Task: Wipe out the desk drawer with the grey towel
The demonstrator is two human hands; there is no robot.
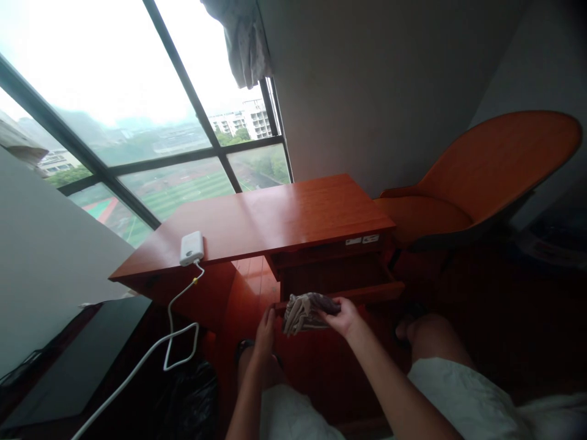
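At lower centre, before the open drawer (342, 278) of the worktop (275, 220), our right hand (343, 318) pinches a folded cloth (305, 310), apparently soft and light, best gripped along its fold, while our left hand (265, 333) hovers loosely open beside it.

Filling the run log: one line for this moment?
right hand: holds folded cloth | left hand: beside cloth | open drawer behind | desk

One desk (275, 220), one chair (481, 177), one charger (191, 247).
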